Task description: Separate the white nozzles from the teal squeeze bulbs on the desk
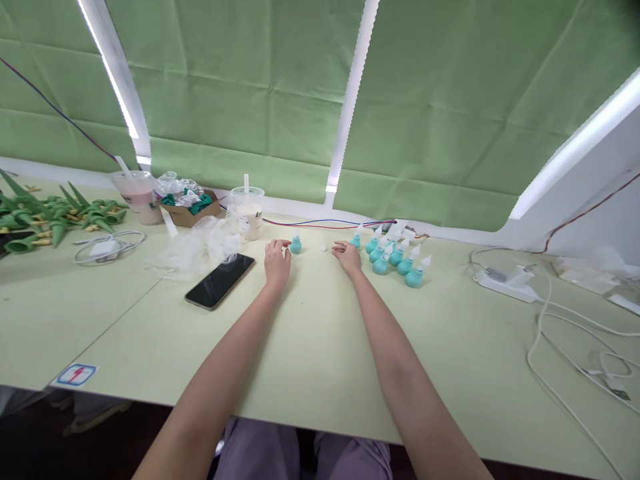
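A small teal bulb-shaped piece [296, 245] without a white tip stands upright on the table. Beside it is my left hand [277, 261], its thumb and index finger apart near the piece's left side; I cannot tell whether they touch it. My right hand [346, 256] rests a little farther right, fingers loosely stretched to the left, with nothing visible in them. Between the hands lies a tiny white piece [323, 247], close to the right fingertips but apart from them. Several teal bulbs with pointed white tips [414, 277] stand in a group right of my right hand.
A black phone [220, 283] and crumpled clear plastic [200, 241] lie to the left. Behind are a drink cup [250, 220], a cardboard box [193, 215] and green pointed pieces [59, 217]. At right sits a white power strip [507, 285] with loose cables [545, 333].
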Action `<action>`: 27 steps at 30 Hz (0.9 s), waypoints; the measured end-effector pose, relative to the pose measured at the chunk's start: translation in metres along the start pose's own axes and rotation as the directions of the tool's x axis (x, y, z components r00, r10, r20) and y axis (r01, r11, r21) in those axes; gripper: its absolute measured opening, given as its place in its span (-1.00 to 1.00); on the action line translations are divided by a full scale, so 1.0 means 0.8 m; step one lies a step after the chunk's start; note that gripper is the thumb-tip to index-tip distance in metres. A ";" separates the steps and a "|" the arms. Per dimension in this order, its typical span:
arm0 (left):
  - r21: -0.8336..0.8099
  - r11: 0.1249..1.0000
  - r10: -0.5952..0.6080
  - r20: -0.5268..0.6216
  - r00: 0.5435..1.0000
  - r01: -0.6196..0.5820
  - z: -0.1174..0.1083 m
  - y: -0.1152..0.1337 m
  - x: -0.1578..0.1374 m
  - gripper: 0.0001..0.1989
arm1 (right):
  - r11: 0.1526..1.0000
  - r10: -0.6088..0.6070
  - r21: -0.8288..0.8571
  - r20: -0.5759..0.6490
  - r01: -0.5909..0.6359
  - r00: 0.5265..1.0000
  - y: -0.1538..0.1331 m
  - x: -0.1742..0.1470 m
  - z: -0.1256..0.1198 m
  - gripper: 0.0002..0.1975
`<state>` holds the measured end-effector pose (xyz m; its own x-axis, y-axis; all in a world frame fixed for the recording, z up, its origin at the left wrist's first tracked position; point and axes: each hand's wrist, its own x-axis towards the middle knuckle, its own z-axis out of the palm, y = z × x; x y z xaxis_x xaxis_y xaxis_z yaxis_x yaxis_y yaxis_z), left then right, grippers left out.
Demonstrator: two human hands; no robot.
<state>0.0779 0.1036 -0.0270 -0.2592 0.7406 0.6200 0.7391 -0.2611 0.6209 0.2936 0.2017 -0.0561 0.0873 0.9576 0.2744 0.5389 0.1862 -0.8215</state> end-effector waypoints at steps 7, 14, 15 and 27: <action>-0.004 1.000 0.002 0.036 0.999 -0.001 0.001 0.002 -0.002 -0.77 | 1.000 -0.001 -0.011 -0.016 0.001 1.000 -0.007 -0.009 -0.005 -0.66; -0.034 0.999 -0.027 0.028 0.999 0.028 0.003 -0.001 -0.001 -0.78 | 0.914 -0.382 -0.258 -0.283 0.313 0.880 -0.081 -0.040 0.006 -0.67; -0.038 0.999 -0.036 0.025 0.999 0.037 0.002 -0.002 0.000 -0.78 | 0.889 -0.426 -0.275 -0.208 0.366 0.880 -0.096 -0.038 0.013 -0.65; -0.050 0.997 -0.058 0.086 0.995 0.062 0.002 0.001 -0.002 -0.66 | 0.890 -0.453 0.016 0.140 0.455 0.881 -0.151 -0.040 0.047 -0.75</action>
<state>0.0798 0.1035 -0.0280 -0.2471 0.8050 0.5394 0.6896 -0.2450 0.6815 0.1943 0.1563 0.0158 -0.2842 0.7896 0.5439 0.5057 0.6054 -0.6146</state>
